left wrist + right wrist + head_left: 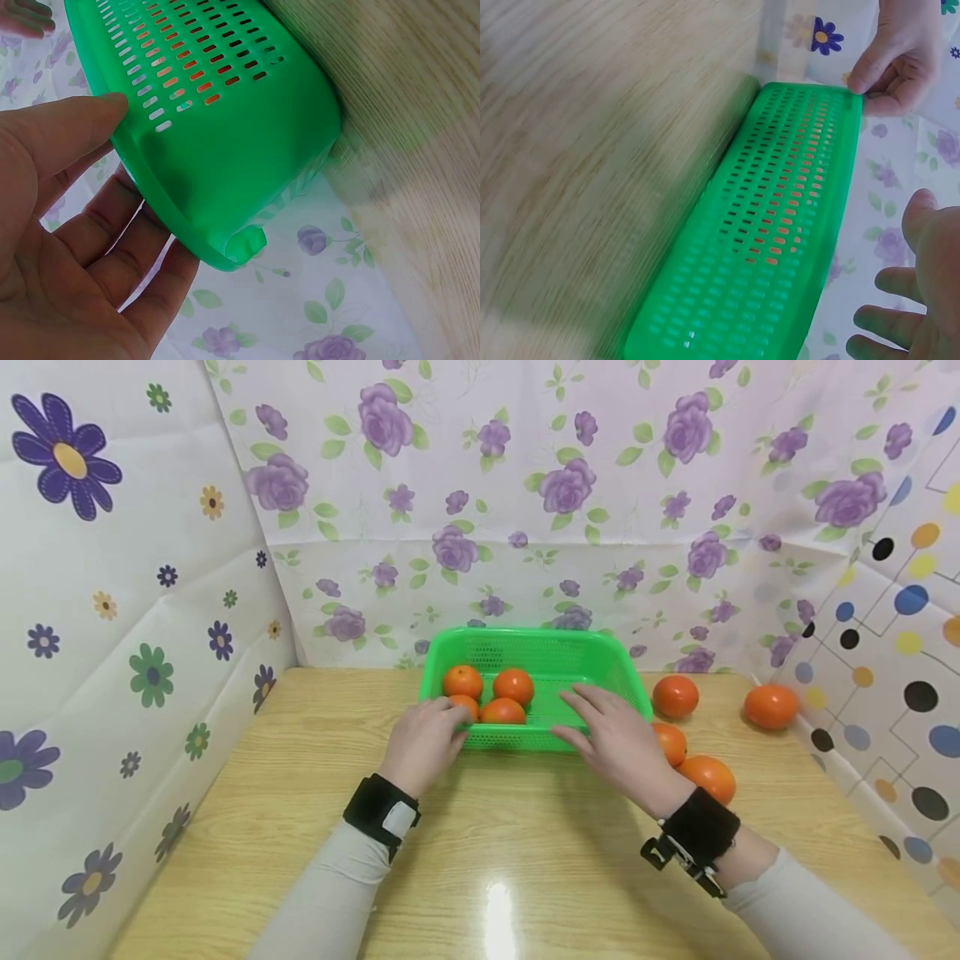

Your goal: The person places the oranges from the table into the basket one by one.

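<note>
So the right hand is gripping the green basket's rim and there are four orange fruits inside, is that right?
Not quite: it's the left hand that grips the rim of the green basket, as the left wrist view shows. The four orange fruits inside are right.

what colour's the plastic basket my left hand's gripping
Bright green; the plastic basket shows best in the head view.

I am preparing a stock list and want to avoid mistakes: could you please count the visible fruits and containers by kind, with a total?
Orange-red fruits: 8 (4 inside the green basket, 4 outside it on the wooden table)
Green basket: 1
Total: 9
</note>
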